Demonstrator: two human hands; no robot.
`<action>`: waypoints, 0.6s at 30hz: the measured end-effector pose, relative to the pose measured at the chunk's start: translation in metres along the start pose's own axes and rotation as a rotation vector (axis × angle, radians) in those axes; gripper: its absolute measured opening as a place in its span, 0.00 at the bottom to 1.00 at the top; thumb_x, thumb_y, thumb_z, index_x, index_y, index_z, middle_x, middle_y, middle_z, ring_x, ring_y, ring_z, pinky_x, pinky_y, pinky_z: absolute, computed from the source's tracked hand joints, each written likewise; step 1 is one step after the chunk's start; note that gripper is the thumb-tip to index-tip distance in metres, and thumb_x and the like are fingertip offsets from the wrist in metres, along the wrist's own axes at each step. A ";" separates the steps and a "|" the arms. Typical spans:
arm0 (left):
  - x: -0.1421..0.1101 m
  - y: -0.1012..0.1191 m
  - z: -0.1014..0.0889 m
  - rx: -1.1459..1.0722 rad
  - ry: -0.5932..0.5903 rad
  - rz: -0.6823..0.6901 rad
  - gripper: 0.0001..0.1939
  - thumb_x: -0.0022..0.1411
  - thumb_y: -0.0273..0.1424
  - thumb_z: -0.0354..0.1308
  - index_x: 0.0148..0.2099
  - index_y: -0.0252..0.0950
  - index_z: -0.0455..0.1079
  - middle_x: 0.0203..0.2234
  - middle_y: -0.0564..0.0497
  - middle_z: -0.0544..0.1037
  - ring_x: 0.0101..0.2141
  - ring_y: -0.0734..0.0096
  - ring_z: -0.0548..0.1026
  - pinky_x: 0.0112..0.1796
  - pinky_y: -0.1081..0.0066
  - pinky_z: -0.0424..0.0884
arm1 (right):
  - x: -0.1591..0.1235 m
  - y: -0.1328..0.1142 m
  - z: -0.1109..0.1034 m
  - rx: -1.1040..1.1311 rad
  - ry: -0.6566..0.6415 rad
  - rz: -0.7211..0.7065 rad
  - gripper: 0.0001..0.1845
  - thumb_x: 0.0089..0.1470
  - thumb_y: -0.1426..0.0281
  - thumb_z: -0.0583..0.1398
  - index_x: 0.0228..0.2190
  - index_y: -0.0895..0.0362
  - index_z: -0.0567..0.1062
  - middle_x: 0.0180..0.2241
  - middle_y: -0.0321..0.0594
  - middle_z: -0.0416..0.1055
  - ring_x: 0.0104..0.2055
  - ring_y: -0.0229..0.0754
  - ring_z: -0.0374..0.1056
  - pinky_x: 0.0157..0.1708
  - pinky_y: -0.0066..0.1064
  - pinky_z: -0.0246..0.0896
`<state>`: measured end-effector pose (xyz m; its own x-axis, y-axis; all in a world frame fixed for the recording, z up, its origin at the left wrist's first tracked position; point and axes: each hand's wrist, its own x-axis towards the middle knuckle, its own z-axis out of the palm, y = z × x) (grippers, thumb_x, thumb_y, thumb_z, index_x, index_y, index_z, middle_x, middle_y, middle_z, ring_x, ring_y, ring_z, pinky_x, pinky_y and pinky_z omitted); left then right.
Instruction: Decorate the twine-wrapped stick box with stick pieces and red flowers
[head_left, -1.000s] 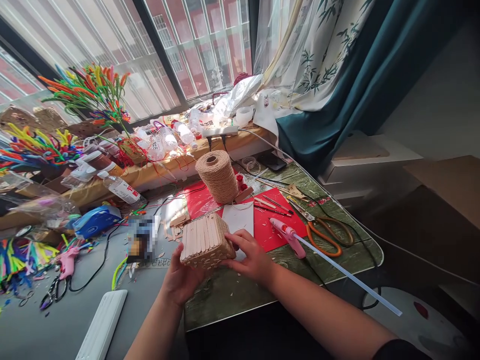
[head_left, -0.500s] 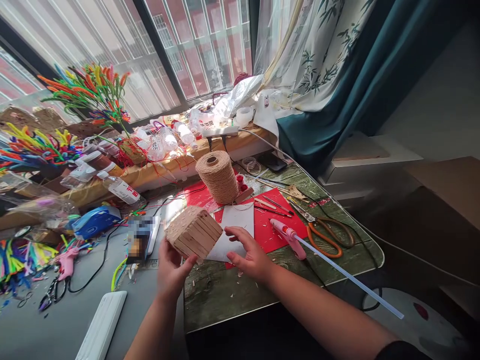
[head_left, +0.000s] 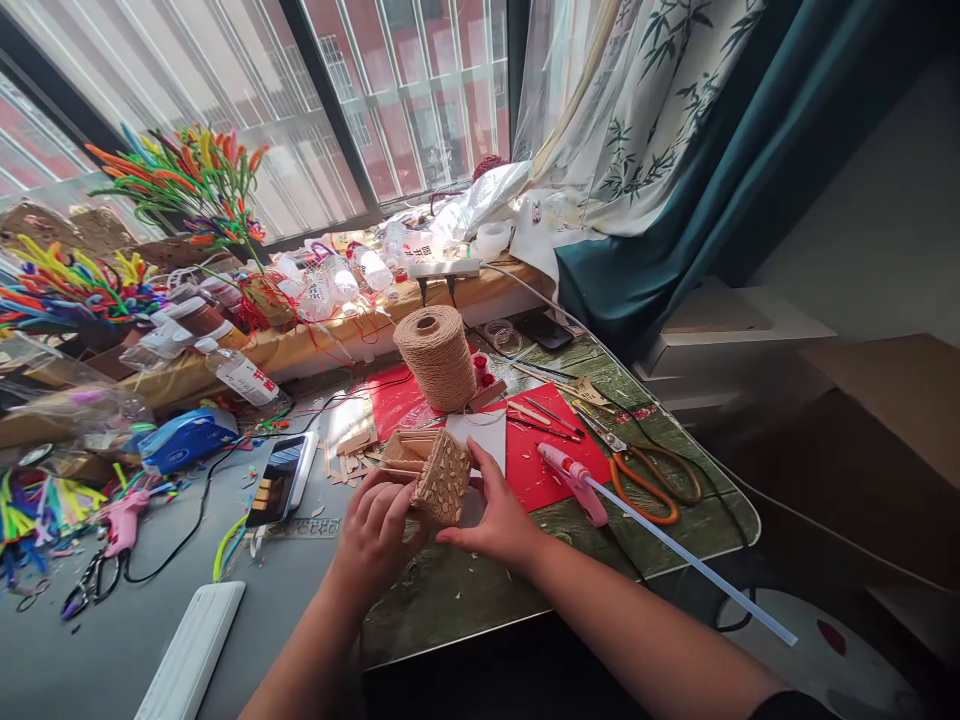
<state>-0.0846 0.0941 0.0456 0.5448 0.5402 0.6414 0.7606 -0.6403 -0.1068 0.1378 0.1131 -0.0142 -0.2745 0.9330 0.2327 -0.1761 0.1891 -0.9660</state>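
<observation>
A small open box of wooden strips (head_left: 442, 480) is held tilted above the table's near part. Its chip-covered face is turned toward the right, and its hollow side shows at the left. My left hand (head_left: 375, 530) grips it from the left with curled fingers. On the other side, my right hand (head_left: 499, 515) reaches around the box, index finger at its upper right edge and thumb by its lower corner. Behind the box stands a big spool of twine (head_left: 436, 358). A pink glue gun (head_left: 574, 482) with a long glue stick lies right of my right hand.
Orange-handled scissors (head_left: 652, 480) lie at the right on the green table, near a red sheet (head_left: 536, 470) with thin brushes. Wood scraps (head_left: 351, 455), a phone (head_left: 279, 478) and a white bar-shaped object (head_left: 193, 650) are at the left. A bottle (head_left: 244, 378) leans by the windowsill.
The box has been turned, so its chip-covered face points right and its hollow shows. My left hand now grips it with fingers on top. My right hand has closed in against its right side.
</observation>
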 end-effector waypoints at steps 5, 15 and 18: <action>-0.003 0.009 0.007 0.137 0.062 0.072 0.26 0.58 0.25 0.70 0.58 0.41 0.71 0.39 0.50 0.82 0.43 0.61 0.78 0.65 0.53 0.55 | 0.001 -0.002 0.000 -0.107 0.046 -0.060 0.68 0.38 0.65 0.78 0.71 0.45 0.48 0.71 0.49 0.48 0.71 0.59 0.51 0.67 0.53 0.55; 0.003 0.013 0.008 -0.390 0.163 -0.443 0.60 0.44 0.42 0.79 0.74 0.48 0.51 0.70 0.39 0.57 0.68 0.39 0.57 0.66 0.42 0.54 | 0.018 0.006 0.000 0.512 0.094 0.090 0.59 0.37 0.68 0.79 0.65 0.48 0.58 0.64 0.49 0.65 0.65 0.56 0.64 0.64 0.53 0.59; 0.004 0.017 0.005 -0.748 0.206 -0.688 0.56 0.52 0.46 0.74 0.74 0.47 0.48 0.72 0.39 0.53 0.71 0.41 0.53 0.66 0.44 0.56 | 0.021 0.001 -0.002 0.635 0.065 0.112 0.52 0.36 0.66 0.78 0.61 0.49 0.65 0.60 0.46 0.70 0.64 0.56 0.66 0.65 0.52 0.59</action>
<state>-0.0673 0.0885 0.0427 -0.0487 0.8586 0.5102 0.4322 -0.4424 0.7858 0.1334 0.1330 -0.0107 -0.2693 0.9570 0.1076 -0.6799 -0.1098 -0.7251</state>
